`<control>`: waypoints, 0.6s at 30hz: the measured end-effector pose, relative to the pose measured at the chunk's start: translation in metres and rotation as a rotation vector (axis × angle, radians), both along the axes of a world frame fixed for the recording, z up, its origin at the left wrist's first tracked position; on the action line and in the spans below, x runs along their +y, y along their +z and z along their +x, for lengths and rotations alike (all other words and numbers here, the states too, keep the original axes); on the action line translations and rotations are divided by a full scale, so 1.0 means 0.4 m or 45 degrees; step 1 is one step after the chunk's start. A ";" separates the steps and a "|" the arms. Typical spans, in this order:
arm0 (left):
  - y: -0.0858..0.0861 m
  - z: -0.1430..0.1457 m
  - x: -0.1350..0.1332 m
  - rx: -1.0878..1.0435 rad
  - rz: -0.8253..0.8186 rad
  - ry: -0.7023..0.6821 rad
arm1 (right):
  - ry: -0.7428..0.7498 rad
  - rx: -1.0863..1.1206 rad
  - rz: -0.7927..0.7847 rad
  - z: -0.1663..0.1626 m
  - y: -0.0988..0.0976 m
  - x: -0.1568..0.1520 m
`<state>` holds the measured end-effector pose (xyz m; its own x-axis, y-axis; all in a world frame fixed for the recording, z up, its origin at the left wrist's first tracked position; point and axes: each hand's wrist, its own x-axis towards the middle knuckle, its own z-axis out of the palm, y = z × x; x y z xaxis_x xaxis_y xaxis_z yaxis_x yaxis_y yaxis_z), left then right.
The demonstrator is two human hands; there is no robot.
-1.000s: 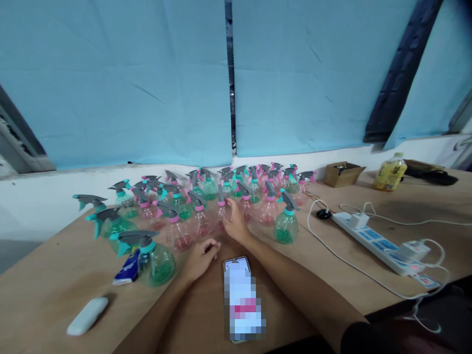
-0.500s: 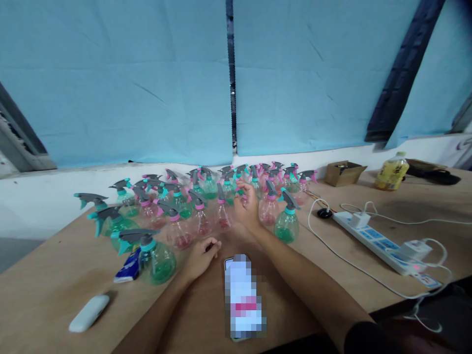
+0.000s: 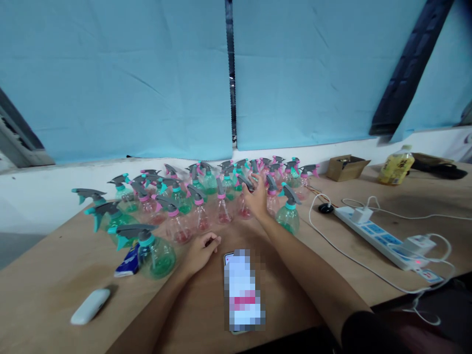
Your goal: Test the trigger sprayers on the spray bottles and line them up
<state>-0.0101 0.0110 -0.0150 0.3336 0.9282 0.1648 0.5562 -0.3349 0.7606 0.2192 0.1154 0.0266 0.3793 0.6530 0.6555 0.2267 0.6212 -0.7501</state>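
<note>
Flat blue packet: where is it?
Head view, left side: the flat blue packet lies on the wooden table, just left of the frontmost round green spray bottle.

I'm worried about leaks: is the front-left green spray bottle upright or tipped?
Upright: the bottle stands on the table with its grey spray head on top.

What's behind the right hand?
Behind the right hand: a pink-collared spray bottle, its left side covered, and, farther back, a grey spray head showing above the fingers. Whatever the palm fully covers can't be seen.
</note>
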 end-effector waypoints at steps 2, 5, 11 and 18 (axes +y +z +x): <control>0.003 0.001 -0.002 -0.002 0.008 0.002 | 0.023 -0.033 -0.024 0.002 -0.011 0.001; 0.006 0.002 -0.004 0.003 0.010 0.014 | 0.088 -0.095 -0.039 0.010 -0.021 -0.001; 0.005 0.001 -0.004 0.017 0.014 0.004 | 0.556 -0.218 -0.080 0.040 -0.013 -0.007; 0.003 0.001 -0.002 0.027 0.043 -0.005 | 1.072 -0.265 -0.233 0.024 0.017 -0.035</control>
<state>-0.0096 0.0101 -0.0138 0.3407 0.9211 0.1886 0.5709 -0.3621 0.7369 0.2287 0.1015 0.0335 -0.3897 0.7629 0.5158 -0.1085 0.5182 -0.8484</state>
